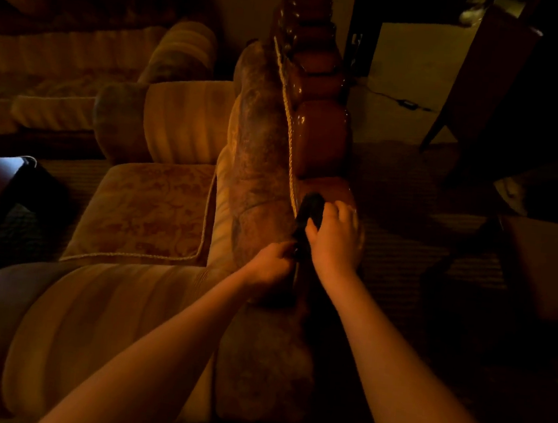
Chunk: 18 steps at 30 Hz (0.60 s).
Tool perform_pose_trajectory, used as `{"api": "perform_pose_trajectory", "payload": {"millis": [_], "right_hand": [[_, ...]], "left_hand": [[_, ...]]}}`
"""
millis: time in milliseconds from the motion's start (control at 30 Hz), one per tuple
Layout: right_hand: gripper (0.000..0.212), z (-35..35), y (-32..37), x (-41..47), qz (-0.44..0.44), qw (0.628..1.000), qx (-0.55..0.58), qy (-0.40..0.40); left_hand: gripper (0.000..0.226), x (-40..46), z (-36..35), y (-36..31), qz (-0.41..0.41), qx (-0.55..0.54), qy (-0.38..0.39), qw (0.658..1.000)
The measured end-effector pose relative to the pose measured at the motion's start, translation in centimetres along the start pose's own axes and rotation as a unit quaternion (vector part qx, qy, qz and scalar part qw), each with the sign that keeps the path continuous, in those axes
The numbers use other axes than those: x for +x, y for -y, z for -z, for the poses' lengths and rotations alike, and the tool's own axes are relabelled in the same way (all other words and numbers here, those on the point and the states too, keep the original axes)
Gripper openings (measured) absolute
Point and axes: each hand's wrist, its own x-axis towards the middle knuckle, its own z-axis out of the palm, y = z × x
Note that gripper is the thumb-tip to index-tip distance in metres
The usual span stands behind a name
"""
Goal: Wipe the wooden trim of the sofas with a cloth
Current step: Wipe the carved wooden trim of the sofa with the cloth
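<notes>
Gripping cloth (310, 211) (dark, edges indistinct)

Dim warm light. We see our right hand (335, 238) gripping a dark cloth (311, 211) and pressing it on the glossy wooden trim (321, 126) along the sofa (114, 325) back. Our left hand (270, 262) pinches the cloth's lower end, just beside the right wrist. A gold cord (288, 126) runs along the trim's left edge, up to the cloth. A patterned cushion (146, 211) lies on the seat to the left. A dark table (547, 267) stands at right, well apart.
</notes>
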Motion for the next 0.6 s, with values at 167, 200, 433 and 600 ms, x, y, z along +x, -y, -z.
{"api": "perform_pose_trajectory", "payload": {"millis": [167,200,433,600], "right_hand": [[0.047,0.1,-0.4,-3.6,0.109,0.991,0.036,0.062],[0.045,0.0,0.4,-4.1,0.124,0.986,0.07,0.083],[0.047,-0.9,11.1,-7.8,-0.038,0.851,0.452,0.266],[0.054,-3.9,20.8,-11.8,0.003,0.795,0.473,0.38]], "left_hand": [[0.036,-2.7,0.3,2.0,0.001,0.049,0.006,0.999],[0.037,-3.3,0.7,2.4,-0.01,0.041,-0.021,0.999],[0.05,-10.5,7.4,7.5,0.002,-0.089,-0.151,0.985],[0.034,-20.3,14.6,14.6,0.057,-0.076,-0.244,0.965]]}}
